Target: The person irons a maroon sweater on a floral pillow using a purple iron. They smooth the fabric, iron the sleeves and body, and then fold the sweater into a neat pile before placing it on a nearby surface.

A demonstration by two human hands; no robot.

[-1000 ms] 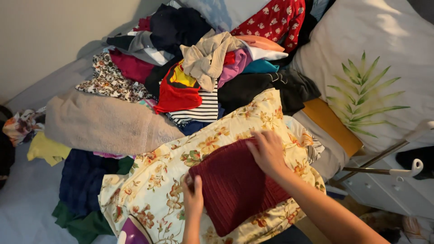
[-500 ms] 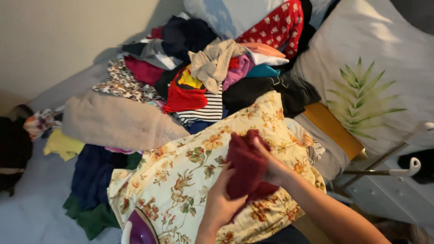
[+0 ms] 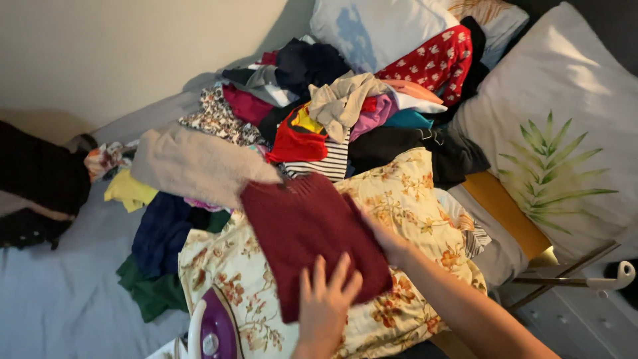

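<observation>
A dark red knitted garment (image 3: pixel 302 233), folded flat, lies on a cream cloth with orange flowers (image 3: pixel 412 199) that covers the surface in front of me. My left hand (image 3: pixel 325 306) rests flat on its near edge with the fingers spread. At the garment's right edge is my right hand (image 3: pixel 385 240), partly under or against the fabric; whether it grips the fabric I cannot tell.
A purple and white iron (image 3: pixel 211 330) stands at the near left. Behind lies a heap of mixed clothes (image 3: pixel 319 113) on a grey bed, with a beige towel (image 3: pixel 193 163), pillows (image 3: pixel 558 126) at the right and a white hanger hook (image 3: pixel 615 278).
The red garment was held bunched up off the cloth half a second ago; now it lies spread flat, shifted left, with both hands on it.
</observation>
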